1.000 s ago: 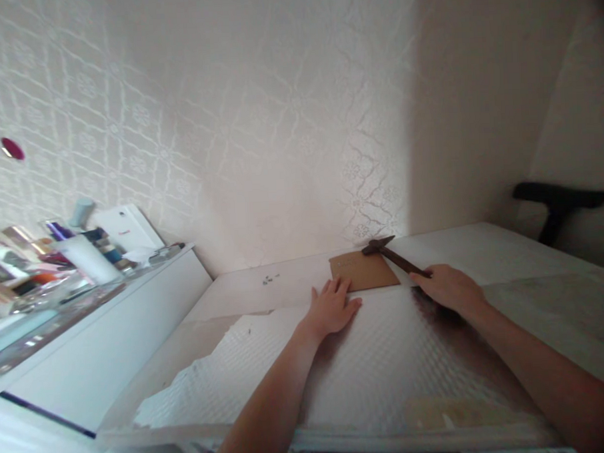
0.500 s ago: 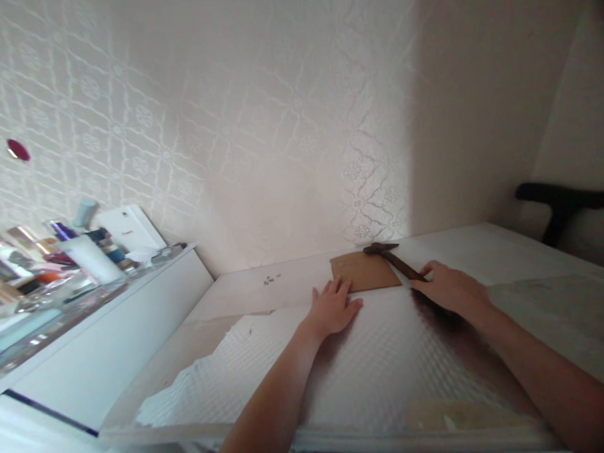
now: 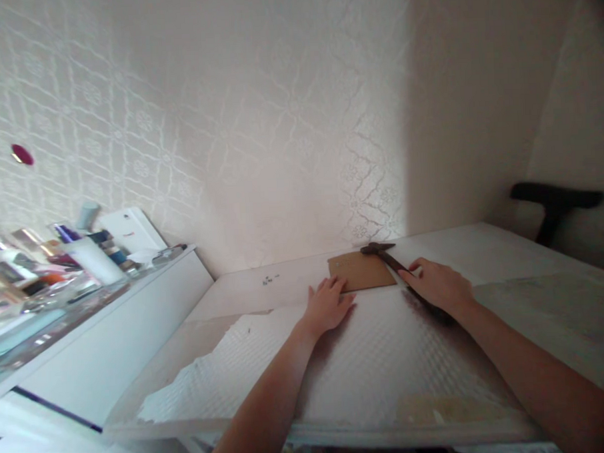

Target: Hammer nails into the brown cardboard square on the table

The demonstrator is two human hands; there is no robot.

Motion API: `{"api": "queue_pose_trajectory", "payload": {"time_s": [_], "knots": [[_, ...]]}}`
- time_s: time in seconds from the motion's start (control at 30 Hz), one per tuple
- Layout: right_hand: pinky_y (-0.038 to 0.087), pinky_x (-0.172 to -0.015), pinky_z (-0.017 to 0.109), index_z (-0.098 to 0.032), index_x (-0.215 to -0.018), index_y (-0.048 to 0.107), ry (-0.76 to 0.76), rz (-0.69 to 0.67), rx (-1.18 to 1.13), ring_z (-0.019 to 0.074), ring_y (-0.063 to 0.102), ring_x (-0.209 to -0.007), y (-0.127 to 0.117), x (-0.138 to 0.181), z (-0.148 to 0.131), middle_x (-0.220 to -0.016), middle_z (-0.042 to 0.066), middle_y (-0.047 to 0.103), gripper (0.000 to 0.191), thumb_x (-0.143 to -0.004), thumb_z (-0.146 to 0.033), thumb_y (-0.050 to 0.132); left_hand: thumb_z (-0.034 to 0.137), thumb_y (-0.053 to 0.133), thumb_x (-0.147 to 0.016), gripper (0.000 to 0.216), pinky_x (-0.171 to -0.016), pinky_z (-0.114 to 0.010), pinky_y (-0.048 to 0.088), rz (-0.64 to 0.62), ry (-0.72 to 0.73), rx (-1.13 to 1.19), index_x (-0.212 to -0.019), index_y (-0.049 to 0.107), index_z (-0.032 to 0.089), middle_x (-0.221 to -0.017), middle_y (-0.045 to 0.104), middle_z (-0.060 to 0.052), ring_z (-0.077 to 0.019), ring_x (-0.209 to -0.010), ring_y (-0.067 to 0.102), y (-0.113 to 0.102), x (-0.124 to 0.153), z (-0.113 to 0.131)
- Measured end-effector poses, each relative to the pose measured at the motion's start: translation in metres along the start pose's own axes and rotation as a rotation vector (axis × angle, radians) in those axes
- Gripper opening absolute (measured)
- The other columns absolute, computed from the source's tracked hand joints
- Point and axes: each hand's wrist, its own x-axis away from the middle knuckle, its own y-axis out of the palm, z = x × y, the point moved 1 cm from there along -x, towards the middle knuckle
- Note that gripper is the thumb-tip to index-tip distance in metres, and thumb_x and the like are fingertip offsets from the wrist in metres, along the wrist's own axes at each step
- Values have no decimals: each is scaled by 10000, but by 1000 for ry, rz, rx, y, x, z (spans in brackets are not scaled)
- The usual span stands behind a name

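Observation:
A flat brown piece of cardboard [image 3: 367, 272] lies on the white table near the wall. My left hand [image 3: 327, 308] rests at its left front edge, fingers spread, fingertips on the cardboard. At the right, my right hand [image 3: 437, 284] is closed round the handle of a hammer [image 3: 394, 265]. The dark hammer head [image 3: 377, 248] is at the cardboard's back right corner, beside the wall. Small dark bits, perhaps nails [image 3: 270, 279], lie on the table to the left; they are too small to be sure of.
White textured sheeting [image 3: 267, 345] with a torn left edge covers part of the table. A white cabinet [image 3: 131, 334] crowded with bottles and a white box [image 3: 134, 228] stands at the left. A black T-shaped object [image 3: 551, 195] rises beyond the table's right side.
My right hand has shifted slightly left along with the hammer. My left hand stays at the cardboard's edge. The view has moved a little.

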Motion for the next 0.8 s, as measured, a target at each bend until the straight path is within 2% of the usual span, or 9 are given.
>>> {"api": "queue_pose_trajectory", "payload": {"time_s": [0.13, 0.23, 0.3, 0.4, 0.53, 0.63, 0.8], "knots": [[430, -673, 363, -261, -991, 623, 45, 6, -79, 288, 604, -892, 4, -9, 7, -930, 101, 662, 456, -770, -572, 374, 431, 310, -910, 380, -1002, -518, 273, 158, -57, 6, -1147, 533, 234, -1231, 538, -52, -234, -1143, 465, 2, -4, 1], [429, -673, 371, -277, -986, 634, 76, 13, -110, 297, 603, -894, 6, -12, 10, -930, 85, 668, 446, -765, -565, 376, 329, 364, -897, 297, -976, -401, 338, 231, -99, -44, -1041, 597, 217, -1095, 617, -43, -199, -1032, 540, 0, -12, -6], [431, -676, 376, -280, -979, 638, 91, 11, -125, 302, 603, -896, 6, -12, 11, -925, 81, 671, 445, -762, -564, 374, 282, 387, -887, 277, -943, -310, 369, 247, -162, -80, -1042, 607, 219, -1070, 630, -35, -171, -1003, 558, -7, -19, -18], [434, -681, 387, -281, -971, 647, 97, 0, -120, 314, 602, -902, 6, -12, 10, -938, 96, 668, 454, -758, -571, 370, 250, 424, -870, 272, -917, -254, 380, 240, -317, -142, -1081, 595, 237, -1097, 624, -19, -153, -1017, 557, -24, -25, -50], [438, -683, 404, -276, -986, 655, 95, -8, -93, 326, 600, -898, 4, -10, 7, -947, 121, 662, 479, -764, -579, 358, 199, 407, -856, 293, -885, -314, 405, 247, -493, -195, -1081, 592, 223, -1106, 622, -54, -201, -1034, 555, -49, -22, -105], [440, -678, 412, -262, -1010, 654, 78, -5, -78, 331, 602, -888, 3, -9, 6, -942, 136, 660, 488, -784, -559, 340, 175, 443, -817, 282, -842, -353, 431, 201, -620, -217, -1039, 614, 210, -1064, 641, -81, -241, -1017, 568, -62, -13, -141], [443, -675, 412, -253, -1035, 649, 54, 7, -58, 328, 605, -877, 5, -11, 7, -931, 142, 663, 493, -799, -542, 326, 231, 531, -778, 212, -795, -286, 449, 89, -675, -199, -954, 650, 239, -1020, 664, -53, -216, -981, 591, -65, -4, -174]]}}
